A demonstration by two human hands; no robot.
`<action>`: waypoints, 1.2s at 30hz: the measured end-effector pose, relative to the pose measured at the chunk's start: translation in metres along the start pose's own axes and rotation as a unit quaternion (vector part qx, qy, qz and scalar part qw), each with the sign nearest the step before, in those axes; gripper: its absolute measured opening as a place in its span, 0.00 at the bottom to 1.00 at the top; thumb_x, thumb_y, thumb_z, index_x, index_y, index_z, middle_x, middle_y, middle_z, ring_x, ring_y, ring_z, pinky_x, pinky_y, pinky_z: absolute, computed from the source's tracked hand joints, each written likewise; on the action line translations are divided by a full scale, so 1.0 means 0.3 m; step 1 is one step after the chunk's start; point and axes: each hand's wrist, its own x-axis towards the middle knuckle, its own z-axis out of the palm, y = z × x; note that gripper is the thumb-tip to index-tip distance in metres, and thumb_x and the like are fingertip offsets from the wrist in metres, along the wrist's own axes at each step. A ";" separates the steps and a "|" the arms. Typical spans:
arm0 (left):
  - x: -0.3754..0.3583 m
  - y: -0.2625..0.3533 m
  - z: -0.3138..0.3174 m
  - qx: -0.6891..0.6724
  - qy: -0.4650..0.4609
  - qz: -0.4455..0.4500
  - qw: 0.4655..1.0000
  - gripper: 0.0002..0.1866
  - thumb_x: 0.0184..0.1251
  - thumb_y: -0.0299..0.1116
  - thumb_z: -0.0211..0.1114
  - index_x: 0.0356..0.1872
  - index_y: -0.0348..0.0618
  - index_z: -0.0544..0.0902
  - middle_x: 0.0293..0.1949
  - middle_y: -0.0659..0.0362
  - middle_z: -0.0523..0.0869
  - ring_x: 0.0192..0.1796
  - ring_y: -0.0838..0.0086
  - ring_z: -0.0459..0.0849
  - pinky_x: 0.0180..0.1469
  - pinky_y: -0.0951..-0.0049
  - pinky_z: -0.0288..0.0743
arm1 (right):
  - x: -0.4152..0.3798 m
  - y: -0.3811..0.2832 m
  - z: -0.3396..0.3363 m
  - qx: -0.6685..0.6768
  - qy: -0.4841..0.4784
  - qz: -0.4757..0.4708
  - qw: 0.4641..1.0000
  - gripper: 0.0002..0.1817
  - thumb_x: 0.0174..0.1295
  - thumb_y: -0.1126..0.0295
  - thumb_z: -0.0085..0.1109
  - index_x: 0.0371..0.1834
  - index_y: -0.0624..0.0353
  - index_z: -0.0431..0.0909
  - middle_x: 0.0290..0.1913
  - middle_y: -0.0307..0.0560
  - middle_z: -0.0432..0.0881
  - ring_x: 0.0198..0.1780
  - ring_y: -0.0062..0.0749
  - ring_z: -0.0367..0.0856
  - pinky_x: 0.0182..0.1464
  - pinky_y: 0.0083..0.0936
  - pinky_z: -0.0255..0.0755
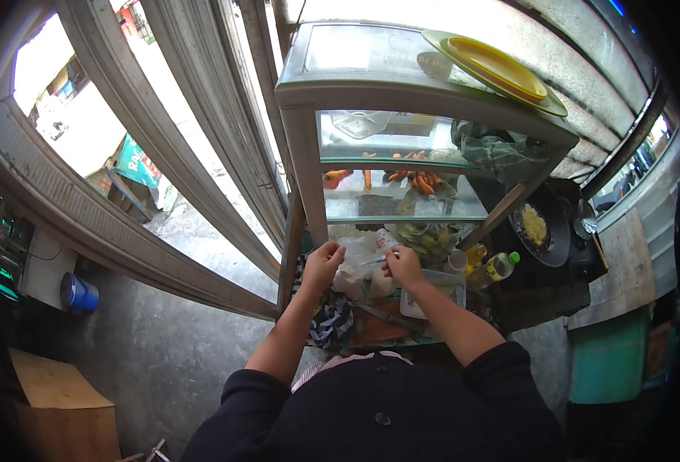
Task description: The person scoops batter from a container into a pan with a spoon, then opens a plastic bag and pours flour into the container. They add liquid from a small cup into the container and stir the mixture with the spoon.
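Note:
My left hand (324,263) is closed, its fingertips pinched together at the edge of a crumpled clear plastic bag (353,248). What those fingers hold, if anything, I cannot tell. Opposite it, my right hand (404,266) is closed with a thin whitish strip (373,261) sticking out from its fingers towards the left hand. Just beyond the right fingers is a small white container with red print (386,238). Below the hands lie a pale packet (382,286) and a knife (390,316) on a brown board.
A glass display case (298,138) rises in front, with carrots (423,182) on its shelf and yellow plates (502,68) on top. To the right stand a green-capped bottle (499,267), a clear tub (444,289) and a pan (544,235) with yellow food. Patterned cloth (329,323) lies left.

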 end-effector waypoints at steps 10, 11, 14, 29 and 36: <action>0.002 0.004 0.001 0.092 0.029 0.029 0.995 0.19 0.72 0.45 0.59 0.35 0.35 0.79 0.23 0.53 0.81 0.27 0.67 0.80 0.34 0.68 0.73 | 0.004 0.003 -0.144 0.147 0.073 0.009 0.986 0.14 0.72 0.63 0.55 0.39 0.65 0.79 0.22 0.42 0.80 0.18 0.22 0.75 0.22 0.20 0.70; 0.001 0.007 0.011 0.094 0.029 0.039 0.994 0.19 0.72 0.45 0.59 0.35 0.35 0.79 0.22 0.52 0.80 0.27 0.67 0.81 0.34 0.67 0.73 | -0.001 0.002 -0.151 0.147 0.076 0.010 0.986 0.14 0.72 0.63 0.55 0.39 0.65 0.79 0.22 0.42 0.80 0.18 0.22 0.75 0.22 0.20 0.70; 0.001 0.009 0.023 0.090 0.023 0.042 0.995 0.18 0.72 0.44 0.59 0.35 0.35 0.79 0.22 0.53 0.80 0.28 0.68 0.82 0.34 0.68 0.74 | -0.020 0.002 -0.175 0.188 0.085 0.037 0.978 0.13 0.72 0.62 0.56 0.39 0.64 0.79 0.23 0.42 0.80 0.18 0.22 0.75 0.22 0.20 0.70; -0.071 -0.088 0.070 -0.360 0.170 -0.018 0.917 0.10 0.78 0.38 0.56 0.41 0.43 0.77 0.38 0.61 0.84 0.44 0.77 0.85 0.49 0.77 0.79 | -0.352 0.275 -0.558 -0.004 0.271 -0.003 0.963 0.15 0.73 0.63 0.54 0.37 0.65 0.78 0.21 0.42 0.78 0.18 0.20 0.75 0.22 0.20 0.68; -0.033 -0.087 0.041 -0.319 0.125 -0.029 0.939 0.09 0.78 0.38 0.56 0.41 0.44 0.76 0.39 0.59 0.85 0.45 0.75 0.86 0.50 0.75 0.80 | -0.424 0.284 -0.622 -0.108 0.311 0.011 0.944 0.16 0.72 0.64 0.54 0.32 0.66 0.79 0.18 0.42 0.79 0.18 0.22 0.78 0.21 0.22 0.69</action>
